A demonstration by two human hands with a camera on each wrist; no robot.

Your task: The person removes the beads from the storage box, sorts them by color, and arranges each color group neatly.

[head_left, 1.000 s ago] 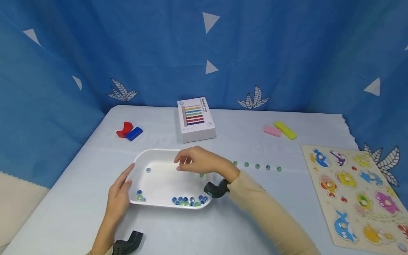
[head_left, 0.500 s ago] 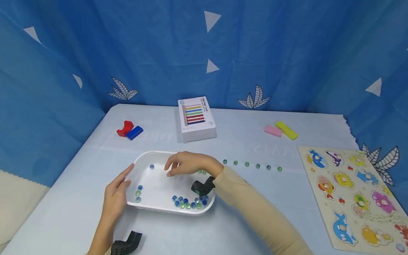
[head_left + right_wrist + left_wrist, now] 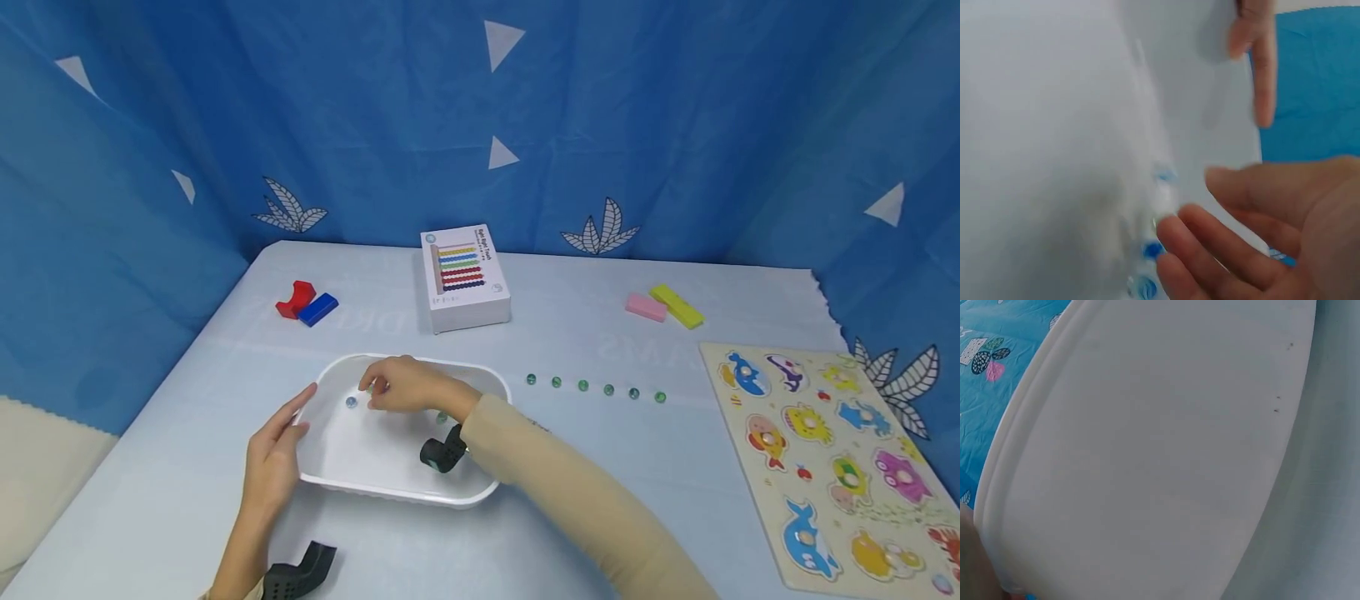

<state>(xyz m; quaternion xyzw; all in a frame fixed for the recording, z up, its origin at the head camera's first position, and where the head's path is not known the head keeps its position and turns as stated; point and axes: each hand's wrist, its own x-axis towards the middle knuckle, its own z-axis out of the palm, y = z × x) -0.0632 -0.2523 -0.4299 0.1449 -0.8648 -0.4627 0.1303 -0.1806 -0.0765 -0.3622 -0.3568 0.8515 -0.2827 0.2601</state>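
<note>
Hiding marbles (image 3: 1146, 287) partly, the right hand (image 3: 408, 385) overhangs the tray (image 3: 352, 454).

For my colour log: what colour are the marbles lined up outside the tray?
The lined-up marbles are green, seen best in the head view.

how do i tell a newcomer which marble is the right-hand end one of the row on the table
Start at the big animal puzzle board on the table's right side. Between it and the white tray, six greenish marbles lie in a spaced row. The end marble is the one nearest the board, with no other marble on its right.
</note>
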